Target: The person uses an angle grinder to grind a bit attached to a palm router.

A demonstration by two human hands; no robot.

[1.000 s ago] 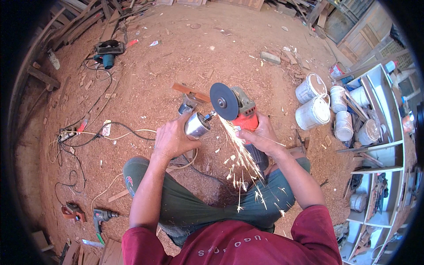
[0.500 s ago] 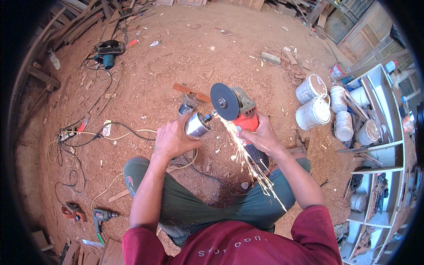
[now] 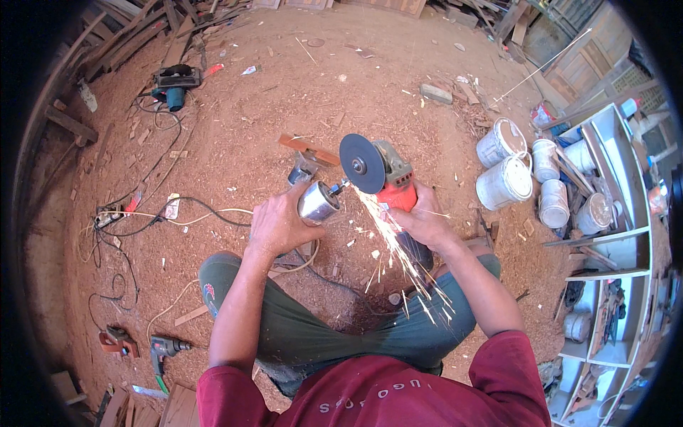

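Note:
My left hand (image 3: 276, 222) is closed around a silver cylindrical trim router (image 3: 317, 203). A short bit (image 3: 341, 186) sticks out of its end toward the lower edge of a dark grinding disc (image 3: 361, 164). My right hand (image 3: 427, 220) grips the red body of an angle grinder (image 3: 395, 196) that carries this disc. Bright sparks (image 3: 402, 252) spray from the contact spot down toward my right knee. Just beyond my left hand, a piece of reddish wood (image 3: 309, 149) lies on the ground beside a grey part (image 3: 304, 166) that is partly hidden.
A circular saw (image 3: 174, 85) lies far left, with cables (image 3: 171, 206) trailing over the shavings-covered ground. A drill (image 3: 165, 350) and a red-and-black tool (image 3: 119, 343) sit near left. Stained white buckets (image 3: 504, 182) and a white shelf unit (image 3: 612, 249) stand right. Boards (image 3: 128, 43) are heaped far left.
The spark stream has changed shape, now wider and shorter, with stray streaks at the far side. My hands, the router and the grinder stay almost in place.

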